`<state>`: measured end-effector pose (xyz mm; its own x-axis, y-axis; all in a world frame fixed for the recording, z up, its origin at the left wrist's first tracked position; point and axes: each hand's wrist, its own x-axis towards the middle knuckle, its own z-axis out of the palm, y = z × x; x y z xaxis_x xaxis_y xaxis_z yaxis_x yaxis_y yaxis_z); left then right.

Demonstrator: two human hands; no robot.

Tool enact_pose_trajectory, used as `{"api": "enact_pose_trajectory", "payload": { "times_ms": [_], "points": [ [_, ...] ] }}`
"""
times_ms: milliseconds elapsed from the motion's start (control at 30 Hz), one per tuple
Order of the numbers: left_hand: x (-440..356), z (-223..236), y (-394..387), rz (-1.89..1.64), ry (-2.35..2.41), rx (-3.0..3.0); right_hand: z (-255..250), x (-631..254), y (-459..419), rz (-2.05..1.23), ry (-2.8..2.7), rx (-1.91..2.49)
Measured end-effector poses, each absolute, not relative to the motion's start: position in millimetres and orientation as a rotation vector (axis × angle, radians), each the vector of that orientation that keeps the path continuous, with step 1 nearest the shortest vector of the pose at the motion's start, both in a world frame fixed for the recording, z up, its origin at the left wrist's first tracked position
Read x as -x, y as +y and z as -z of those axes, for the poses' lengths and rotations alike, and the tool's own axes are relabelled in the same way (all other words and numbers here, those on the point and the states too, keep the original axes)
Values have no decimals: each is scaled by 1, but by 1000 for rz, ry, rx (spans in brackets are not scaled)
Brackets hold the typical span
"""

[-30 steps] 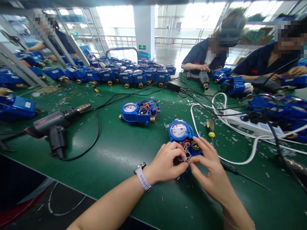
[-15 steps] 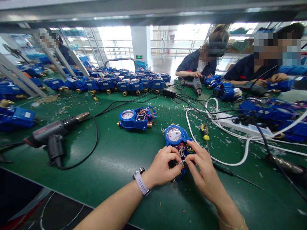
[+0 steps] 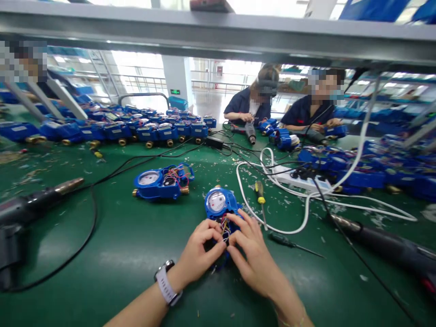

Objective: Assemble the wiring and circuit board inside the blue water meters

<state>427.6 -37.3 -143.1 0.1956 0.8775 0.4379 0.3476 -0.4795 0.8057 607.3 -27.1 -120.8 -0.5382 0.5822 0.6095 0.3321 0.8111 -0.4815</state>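
In the head view a blue water meter (image 3: pixel 218 202) with a round dial lies on the bench, its wiring compartment uncovered toward me. Thin coloured wires (image 3: pixel 225 225) come out of that compartment. My left hand (image 3: pixel 200 247), with a watch on its wrist, pinches a pale wire between thumb and index finger. Opposite it, my right hand (image 3: pixel 250 250) has thumb and a finger closed at the same wires, while another finger rests by the meter's housing. The wire ends are hidden by my fingertips. A second blue meter (image 3: pixel 158 184) with exposed wires lies to the left.
Heat guns lie left (image 3: pixel 20 204) and right (image 3: pixel 384 245). A yellow-black screwdriver (image 3: pixel 260 195), a dark screwdriver (image 3: pixel 282 239) and a white power strip (image 3: pixel 296 176) with looping cable sit right of my hands. Several blue meters (image 3: pixel 163 131) line the back; two co-workers sit beyond.
The camera has turned right and tilted up a little, so the bench items appear further left. Both hands stay at the meter's wires with little change in their fingers.
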Motion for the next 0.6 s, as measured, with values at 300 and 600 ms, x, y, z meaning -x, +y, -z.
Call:
{"api": "enact_pose_trajectory", "payload": {
  "times_ms": [300, 600],
  "points": [
    [-416, 156, -29, -1182, 1340, -2102, 141, -763, -46, -146, -1424, 941],
    [-425, 161, -33, -1240, 1392, -1727, 183, -1008, -67, -435, -843, 1998]
  ]
}}
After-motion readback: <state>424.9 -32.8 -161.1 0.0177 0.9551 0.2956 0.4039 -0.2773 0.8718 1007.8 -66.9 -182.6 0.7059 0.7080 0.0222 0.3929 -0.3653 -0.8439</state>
